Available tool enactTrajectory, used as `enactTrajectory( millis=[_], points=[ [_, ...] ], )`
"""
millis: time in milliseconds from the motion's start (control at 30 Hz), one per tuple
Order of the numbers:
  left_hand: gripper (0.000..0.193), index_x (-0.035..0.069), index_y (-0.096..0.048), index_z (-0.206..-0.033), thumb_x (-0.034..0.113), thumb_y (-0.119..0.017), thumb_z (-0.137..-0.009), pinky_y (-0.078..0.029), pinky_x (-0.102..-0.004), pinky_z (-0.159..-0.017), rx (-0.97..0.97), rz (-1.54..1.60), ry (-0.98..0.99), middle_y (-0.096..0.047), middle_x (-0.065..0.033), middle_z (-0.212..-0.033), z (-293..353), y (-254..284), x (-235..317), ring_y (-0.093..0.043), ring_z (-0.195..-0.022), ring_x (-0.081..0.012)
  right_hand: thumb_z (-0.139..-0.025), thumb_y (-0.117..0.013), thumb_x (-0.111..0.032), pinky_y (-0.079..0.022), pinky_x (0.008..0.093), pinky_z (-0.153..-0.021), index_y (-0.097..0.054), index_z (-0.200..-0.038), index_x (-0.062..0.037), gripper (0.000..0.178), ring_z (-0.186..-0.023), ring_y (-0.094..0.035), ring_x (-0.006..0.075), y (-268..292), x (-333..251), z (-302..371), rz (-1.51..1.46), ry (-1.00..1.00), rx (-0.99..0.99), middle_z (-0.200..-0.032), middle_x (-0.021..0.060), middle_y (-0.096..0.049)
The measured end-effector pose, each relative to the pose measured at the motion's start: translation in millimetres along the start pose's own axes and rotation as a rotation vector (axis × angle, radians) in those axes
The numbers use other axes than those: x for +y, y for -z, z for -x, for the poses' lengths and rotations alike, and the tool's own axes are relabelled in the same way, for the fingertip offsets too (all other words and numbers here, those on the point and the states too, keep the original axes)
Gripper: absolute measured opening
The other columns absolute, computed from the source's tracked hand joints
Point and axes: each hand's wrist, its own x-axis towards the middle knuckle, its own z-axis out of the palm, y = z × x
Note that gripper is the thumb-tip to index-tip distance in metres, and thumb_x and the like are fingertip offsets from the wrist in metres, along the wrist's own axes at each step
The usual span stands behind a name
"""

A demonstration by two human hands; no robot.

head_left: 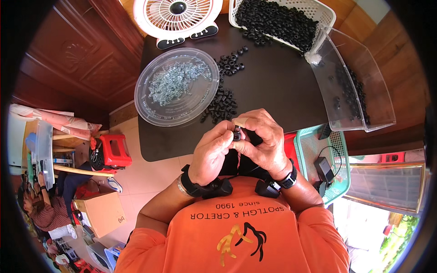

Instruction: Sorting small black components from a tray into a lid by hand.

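Observation:
My left hand point(210, 152) and my right hand point(266, 139) meet just past the table's near edge, fingers pinched together. Between their fingertips is a small black cylindrical part point(236, 135) with a round opening. Fingers partly cover it, so I cannot tell how each one grips it. Beyond my left hand, a loose heap of small black parts point(223, 102) lies on the dark table point(277, 86). Beside the heap sits a round clear plastic lid point(182, 117), carrying many small shiny pieces point(175, 82) too fine to identify.
A white fan point(177, 22) stands at the far left, and a white basket point(325, 18) full of black parts at the far right. A clear bin point(334, 98) tilts over the right edge. Below it is a green basket point(343, 182) with a power adapter point(324, 169). Another person point(50, 211) sits far left.

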Motion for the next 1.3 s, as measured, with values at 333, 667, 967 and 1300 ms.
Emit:
enactTrajectory(
  millis=[333, 667, 967, 1300],
  points=[
    [0.026, 0.003, -0.054, -0.102, 0.027, -0.045, -0.098, -0.028, -0.0187, -0.064, -0.005, -0.017, 0.058, -0.055, 0.0023, -0.096, 3.3, -2.8, 0.8, -0.039, -0.076, -0.0023, -0.062, -0.081, -0.016, -0.051, 0.0349, -0.072, -0.064, -0.099, -0.0071, 0.042, -0.084, -0.061, 0.026, 2.9, -2.3, -0.9, 0.143, 0.136, 0.022, -0.092, 0.0064, -0.065],
    [0.022, 0.002, -0.052, -0.094, 0.023, -0.044, -0.096, -0.033, -0.0221, -0.067, 0.046, -0.056, 0.082, -0.049, -0.0007, -0.086, -0.2, -4.5, -0.2, -0.043, -0.076, -0.0065, -0.064, -0.079, -0.018, -0.052, 0.0348, -0.068, -0.064, -0.095, -0.0054, 0.037, -0.077, -0.061, 0.0256, 2.1, -0.3, -1.0, 0.24, 0.232, 0.058, -0.085, 0.0063, -0.063],
    [0.025, 0.001, -0.052, -0.094, 0.024, -0.043, -0.097, -0.036, -0.0229, -0.067, 0.095, -0.099, 0.075, -0.052, -0.0028, -0.084, 3.0, -10.7, 3.5, -0.047, -0.075, -0.0081, -0.066, -0.078, -0.018, -0.052, 0.0341, -0.068, -0.063, -0.093, -0.006, 0.032, -0.076, -0.06, 0.0244, -0.7, -4.9, 2.1, 0.313, 0.196, 0.057, -0.085, 0.006, -0.061],
    [0.023, 0.002, -0.053, -0.093, 0.023, -0.042, -0.097, -0.045, -0.027, -0.066, 0.168, -0.086, -0.056, -0.06, -0.0103, -0.084, 1.4, 11.2, 6.4, -0.058, -0.071, -0.0165, -0.078, -0.07, -0.006, -0.046, 0.0378, -0.091, -0.065, -0.108, -0.0032, 0.031, -0.104, -0.058, 0.0293, 133.6, -17.1, -65.8, 0.957, 0.021, 0.765, -0.112, 0.0121, -0.062]
  ],
)
